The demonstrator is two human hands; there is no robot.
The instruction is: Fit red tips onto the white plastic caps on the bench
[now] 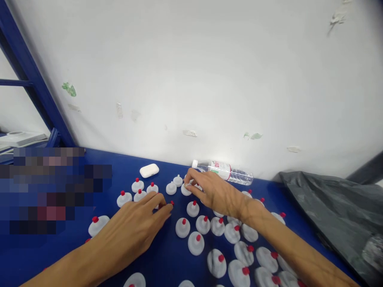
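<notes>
Several white dome-shaped caps with red tips [196,242] stand spread over a blue table [167,259]. My left hand [131,229] reaches in from the lower left, fingers together, and pinches a small red tip [172,203] between thumb and forefinger. My right hand [214,193] comes in from the lower right and its fingertips close on a white cap with no red tip [186,189] at the back of the group. Two more plain white caps [174,185] stand just left of it.
A white earbud case [149,170] lies behind the caps. A clear water bottle [227,172] lies on its side against the white wall. A grey plastic bag [332,211] covers the right end of the table. A blurred patch sits at the left.
</notes>
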